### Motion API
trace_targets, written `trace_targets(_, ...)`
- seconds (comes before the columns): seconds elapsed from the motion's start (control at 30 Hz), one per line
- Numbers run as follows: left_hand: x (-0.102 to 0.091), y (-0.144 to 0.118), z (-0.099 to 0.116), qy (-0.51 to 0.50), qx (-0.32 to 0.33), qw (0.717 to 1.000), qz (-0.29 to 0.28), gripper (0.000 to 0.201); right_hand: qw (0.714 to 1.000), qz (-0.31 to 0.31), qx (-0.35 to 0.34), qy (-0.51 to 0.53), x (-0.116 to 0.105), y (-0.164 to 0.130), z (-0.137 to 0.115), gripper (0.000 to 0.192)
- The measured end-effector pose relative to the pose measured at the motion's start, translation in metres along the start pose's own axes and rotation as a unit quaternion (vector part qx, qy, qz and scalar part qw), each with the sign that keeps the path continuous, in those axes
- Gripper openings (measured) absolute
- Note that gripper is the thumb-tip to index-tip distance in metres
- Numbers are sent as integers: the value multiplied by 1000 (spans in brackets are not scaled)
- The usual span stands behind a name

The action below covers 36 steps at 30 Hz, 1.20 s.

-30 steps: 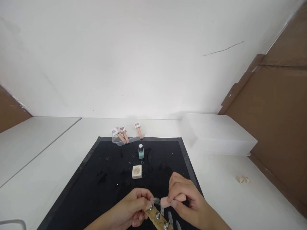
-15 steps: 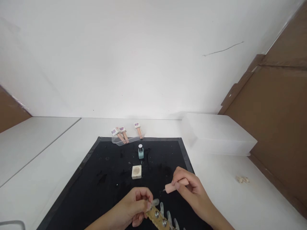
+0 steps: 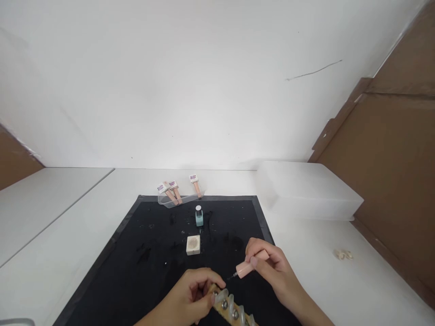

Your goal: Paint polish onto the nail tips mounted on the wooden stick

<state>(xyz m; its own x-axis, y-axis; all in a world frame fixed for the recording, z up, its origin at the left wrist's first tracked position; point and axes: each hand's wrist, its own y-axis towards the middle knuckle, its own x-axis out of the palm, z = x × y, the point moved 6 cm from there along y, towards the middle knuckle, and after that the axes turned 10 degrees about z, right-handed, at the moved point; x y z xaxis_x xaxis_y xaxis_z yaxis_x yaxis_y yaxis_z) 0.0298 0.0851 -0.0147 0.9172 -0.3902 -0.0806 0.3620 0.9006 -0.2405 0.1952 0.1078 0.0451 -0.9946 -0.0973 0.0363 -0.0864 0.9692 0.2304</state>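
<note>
My left hand (image 3: pixel 195 294) is closed around the near end of a tan strip-shaped stand (image 3: pixel 234 313). Round metal studs (image 3: pixel 224 304) run along it, and several clear false nail tips (image 3: pixel 231 304) stick up from it. One nail tip (image 3: pixel 221 296) lies against my left fingers. My right hand (image 3: pixel 268 267) pinches a pale pink nail-polish cap (image 3: pixel 245 269), tilted so that its thin dark brush (image 3: pixel 231 276) points down and left. A gap separates the brush tip from the nail tips. The stand's far part runs out of the frame.
On the black mat (image 3: pixel 152 253) stand a teal nail-polish bottle (image 3: pixel 199 219) and a small cream block (image 3: pixel 193 245). Behind them a clear tray (image 3: pixel 183 199) holds pink tagged sticks (image 3: pixel 197 188). To the right are a translucent white box (image 3: pixel 309 190) and a small beige item (image 3: pixel 344 255).
My left hand has shifted right and slightly down, turning the stand with its nail tips. The pink cap has tilted more steeply, its brush now lower.
</note>
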Motion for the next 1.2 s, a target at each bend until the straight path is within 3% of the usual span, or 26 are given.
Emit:
trace_targets(0.5, 4, -2, 5, 18, 70, 997, -31, 20, 999, -39, 3, 25, 5, -3, -3, 25)
trace_targets(0.8, 7, -4, 8, 4, 58, 997, -41, 22, 981, -169, -95, -9, 23, -12, -19, 13)
trace_targets(0.9, 7, -4, 8, 8, 58, 997, -40, 21, 982, -151, -105, -47, 24, -12, -20, 12)
trace_targets(1.1, 7, -5, 7, 3, 38, 998, -40, 26, 992, -56, -95, -63, 12, -6, -14, 15)
trace_targets(1.2, 8, -4, 7, -6, 20, 999, -43, 29, 992, -77, -97, -12, 11, -7, -16, 15)
